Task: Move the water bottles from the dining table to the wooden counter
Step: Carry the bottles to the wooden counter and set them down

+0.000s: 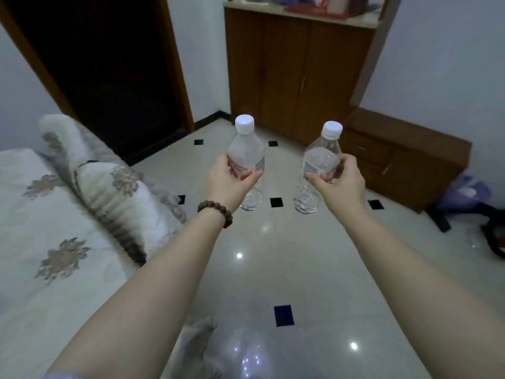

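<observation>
I hold two clear plastic water bottles with white caps and red-and-white labels out in front of me, above the floor. My left hand [228, 180] grips the left bottle [246, 149] around its label; a bead bracelet sits on that wrist. My right hand [340, 181] grips the right bottle [322, 157] around its middle. Both bottles stand roughly upright, the right one tilted slightly. Ahead, a tall wooden cabinet [295, 75] carries a light counter top [314, 19]. No dining table is in view.
A bed with a white floral quilt [54, 228] fills the left side. A dark doorway [103, 67] lies at the back left. A low wooden drawer unit [401, 160] stands at the right, with a purple bag [464, 192] beside it. Glossy tiled floor [273, 255] runs between. Several items clutter the counter top.
</observation>
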